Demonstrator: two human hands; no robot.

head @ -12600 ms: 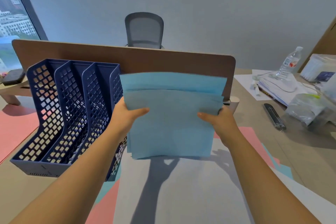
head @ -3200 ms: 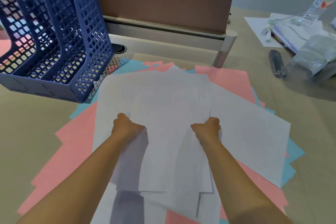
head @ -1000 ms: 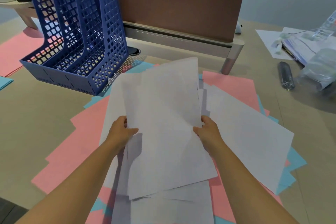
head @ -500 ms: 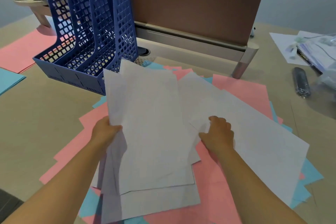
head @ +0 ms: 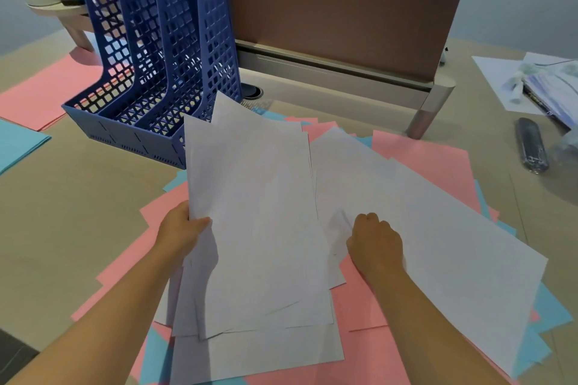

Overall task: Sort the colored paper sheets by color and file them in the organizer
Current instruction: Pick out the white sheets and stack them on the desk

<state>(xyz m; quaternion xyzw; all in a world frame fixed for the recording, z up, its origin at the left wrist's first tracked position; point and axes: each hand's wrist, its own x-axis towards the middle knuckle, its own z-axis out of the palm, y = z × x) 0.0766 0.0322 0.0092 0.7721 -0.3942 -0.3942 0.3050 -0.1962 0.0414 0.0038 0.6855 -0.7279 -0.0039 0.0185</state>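
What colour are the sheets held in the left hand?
White; the head view shows the left hand gripping a stack of white sheets.

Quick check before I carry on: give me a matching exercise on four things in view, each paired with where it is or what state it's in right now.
Things:
1. left hand
2. right hand
3. blue organizer
4. dark pen-like object

Places or states:
A. lies on the desk at far right
B. grips the edge of a raised bundle of white sheets
C. stands at the back left, beside the brown divider
D. rests, fingers curled, on a white sheet lying on the pile

Pairs: 1-B, 2-D, 3-C, 4-A
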